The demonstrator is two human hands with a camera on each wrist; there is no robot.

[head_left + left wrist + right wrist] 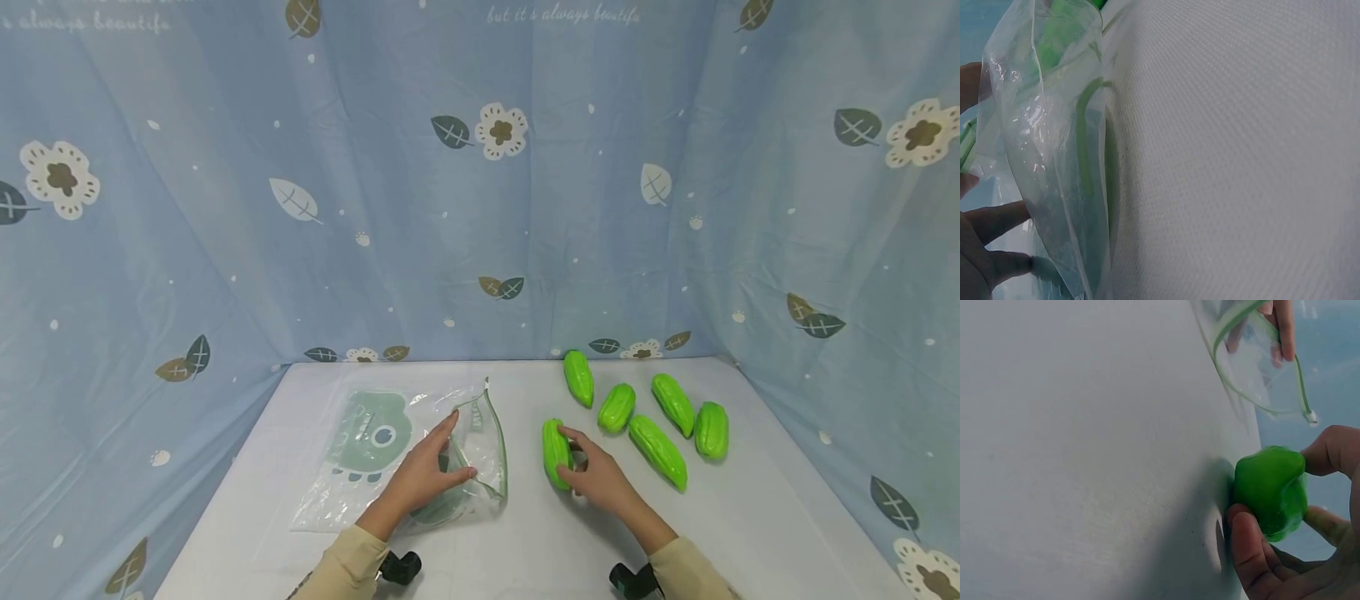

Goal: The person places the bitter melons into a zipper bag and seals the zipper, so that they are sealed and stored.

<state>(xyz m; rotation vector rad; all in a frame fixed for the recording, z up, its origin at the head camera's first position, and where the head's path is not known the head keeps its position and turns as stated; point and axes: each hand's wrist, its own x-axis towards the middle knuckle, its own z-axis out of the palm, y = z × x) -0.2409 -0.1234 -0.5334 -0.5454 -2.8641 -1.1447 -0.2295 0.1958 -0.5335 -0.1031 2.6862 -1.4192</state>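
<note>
A clear zip bag with a green edge and a cartoon print lies flat at the left, its mouth spread towards the right. My left hand is at that mouth, thumb and fingers wide apart; in the left wrist view its fingers touch the clear film. To the right of the bag, my right hand grips a bright green, ridged vegetable-like piece. The right wrist view has this piece end-on between thumb and fingers, close to the table.
Several more green pieces lie beyond and right of my right hand, among them one at the back, a long one and one farthest right. A patterned blue curtain surrounds the white table at the back and sides.
</note>
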